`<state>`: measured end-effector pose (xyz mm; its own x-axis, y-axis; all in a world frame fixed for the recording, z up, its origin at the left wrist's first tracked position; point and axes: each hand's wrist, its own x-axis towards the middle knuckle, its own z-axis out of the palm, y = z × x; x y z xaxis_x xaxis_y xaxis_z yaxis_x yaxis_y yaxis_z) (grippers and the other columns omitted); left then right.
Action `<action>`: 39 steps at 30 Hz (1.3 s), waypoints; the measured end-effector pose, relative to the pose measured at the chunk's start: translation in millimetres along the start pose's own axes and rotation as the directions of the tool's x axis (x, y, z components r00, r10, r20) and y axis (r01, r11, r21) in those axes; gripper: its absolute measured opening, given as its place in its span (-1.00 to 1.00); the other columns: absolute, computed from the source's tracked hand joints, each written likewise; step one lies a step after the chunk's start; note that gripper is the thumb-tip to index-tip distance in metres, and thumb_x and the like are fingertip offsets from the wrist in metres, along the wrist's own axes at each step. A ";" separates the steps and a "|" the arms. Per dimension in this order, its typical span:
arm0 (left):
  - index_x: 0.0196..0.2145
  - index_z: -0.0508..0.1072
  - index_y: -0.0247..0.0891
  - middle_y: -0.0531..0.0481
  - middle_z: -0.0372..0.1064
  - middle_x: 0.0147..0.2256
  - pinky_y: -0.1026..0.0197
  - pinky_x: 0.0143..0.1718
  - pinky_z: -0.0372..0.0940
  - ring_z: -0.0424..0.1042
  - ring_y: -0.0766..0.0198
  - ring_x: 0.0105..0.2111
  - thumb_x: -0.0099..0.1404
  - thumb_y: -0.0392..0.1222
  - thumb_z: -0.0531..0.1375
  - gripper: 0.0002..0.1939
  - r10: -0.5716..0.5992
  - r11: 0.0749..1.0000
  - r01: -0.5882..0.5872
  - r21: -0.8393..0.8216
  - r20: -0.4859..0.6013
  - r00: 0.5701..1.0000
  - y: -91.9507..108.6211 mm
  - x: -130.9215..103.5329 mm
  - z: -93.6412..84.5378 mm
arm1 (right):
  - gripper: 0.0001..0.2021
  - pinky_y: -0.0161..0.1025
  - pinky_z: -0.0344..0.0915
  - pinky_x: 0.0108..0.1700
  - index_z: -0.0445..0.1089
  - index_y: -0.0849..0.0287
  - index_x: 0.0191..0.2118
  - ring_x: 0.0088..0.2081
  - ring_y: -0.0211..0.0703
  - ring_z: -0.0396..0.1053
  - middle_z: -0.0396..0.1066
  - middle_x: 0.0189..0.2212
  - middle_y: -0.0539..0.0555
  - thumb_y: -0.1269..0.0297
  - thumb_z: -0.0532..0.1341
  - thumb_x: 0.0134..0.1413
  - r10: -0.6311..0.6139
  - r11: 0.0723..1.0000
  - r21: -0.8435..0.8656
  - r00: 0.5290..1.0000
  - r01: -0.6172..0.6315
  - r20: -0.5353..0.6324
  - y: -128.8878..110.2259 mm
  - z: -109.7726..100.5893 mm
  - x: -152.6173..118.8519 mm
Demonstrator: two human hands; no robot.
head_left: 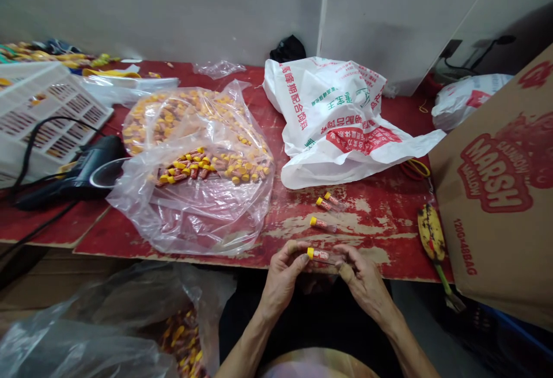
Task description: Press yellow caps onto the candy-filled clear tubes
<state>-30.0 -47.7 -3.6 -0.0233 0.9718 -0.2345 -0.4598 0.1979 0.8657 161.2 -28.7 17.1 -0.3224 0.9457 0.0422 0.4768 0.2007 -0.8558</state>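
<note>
A small clear tube with a yellow cap point(320, 255) is held level over the front edge of the table between my two hands. My left hand point(283, 277) is closed on its capped end, thumb and fingers pinching there. At the clear end, the fingertips of my right hand point(363, 280) are closed on the tube. Pinkish-red bits show inside it. Just beyond my hands lies a similar capped tube point(323, 225), with two more capped tubes point(327, 204) side by side farther back. To the left, a clear plastic bag point(207, 216) holds many yellow-capped tubes.
Behind the loose tubes lies a white printed sack point(328, 101). A cardboard box point(501, 193) stands at the right, beside a spotted banana point(431, 233). On the left are a black corded heat-gun-like tool point(95, 159) and a white basket point(64, 107). Another plastic bag point(108, 320) sits below.
</note>
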 end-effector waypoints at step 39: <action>-0.22 0.52 -0.23 0.04 0.45 -0.32 0.39 -0.33 0.26 0.37 0.37 -0.36 0.13 -0.20 0.34 -0.77 0.009 0.999 -0.009 -0.045 0.005 1.000 3.5 -5.1 -1.1 | -0.78 -0.32 0.25 -0.33 0.31 0.11 -0.10 -0.22 -0.12 0.30 0.30 -0.20 0.07 0.21 0.16 0.13 0.015 0.969 0.245 1.000 -0.009 -0.023 18.0 9.2 -1.0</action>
<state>-32.5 -52.1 0.1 -0.0232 0.9742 -0.2245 -0.4988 0.1834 0.8471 162.6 -28.4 -3.0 -0.2963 0.9542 0.0412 0.2645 0.1235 -0.9564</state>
